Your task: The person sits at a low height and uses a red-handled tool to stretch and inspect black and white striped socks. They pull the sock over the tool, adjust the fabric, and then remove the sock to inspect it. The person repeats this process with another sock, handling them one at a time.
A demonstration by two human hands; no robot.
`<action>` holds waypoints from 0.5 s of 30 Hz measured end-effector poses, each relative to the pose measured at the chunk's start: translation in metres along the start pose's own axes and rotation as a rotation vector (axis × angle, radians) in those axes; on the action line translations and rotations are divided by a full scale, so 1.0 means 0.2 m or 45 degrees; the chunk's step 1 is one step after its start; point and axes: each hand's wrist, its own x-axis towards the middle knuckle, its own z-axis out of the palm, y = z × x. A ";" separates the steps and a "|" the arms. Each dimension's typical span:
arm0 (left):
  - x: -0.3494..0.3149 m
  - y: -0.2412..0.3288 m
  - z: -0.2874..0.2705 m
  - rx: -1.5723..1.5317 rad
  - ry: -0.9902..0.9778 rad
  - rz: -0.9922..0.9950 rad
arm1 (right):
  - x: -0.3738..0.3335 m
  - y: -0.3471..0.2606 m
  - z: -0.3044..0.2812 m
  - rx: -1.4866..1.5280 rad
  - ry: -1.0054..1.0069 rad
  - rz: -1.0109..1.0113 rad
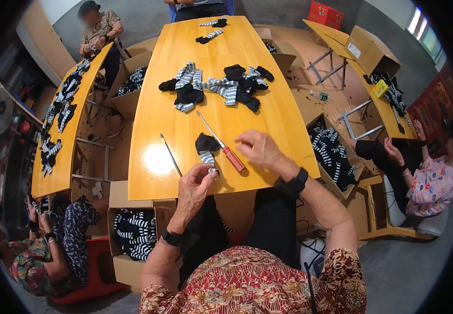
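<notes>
My left hand (197, 184) is at the table's near edge, its thumb and fingers pinched on the grey-striped end of a black sock (207, 146). The sock's black part lies flat on the table beyond my fingers. A thin metal rod (171, 155) slants up from beside that hand; whether the hand also grips it I cannot tell. Right of the sock lies a screwdriver (231, 158) with a red handle and a long shaft pointing away. My right hand (262, 150) is just right of its handle, fingers loosely bent and apart, holding nothing visible.
Farther up the yellow table (155, 112) lies a pile of striped and black socks (231, 86). Cardboard boxes of striped socks stand at the left (119, 201) and right (360, 157). Co-workers sit at side tables, and another person is at the far end.
</notes>
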 end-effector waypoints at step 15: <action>-0.11 -0.06 -0.10 -0.561 0.203 -0.205 | -0.18 -0.07 0.12 -0.166 0.166 0.160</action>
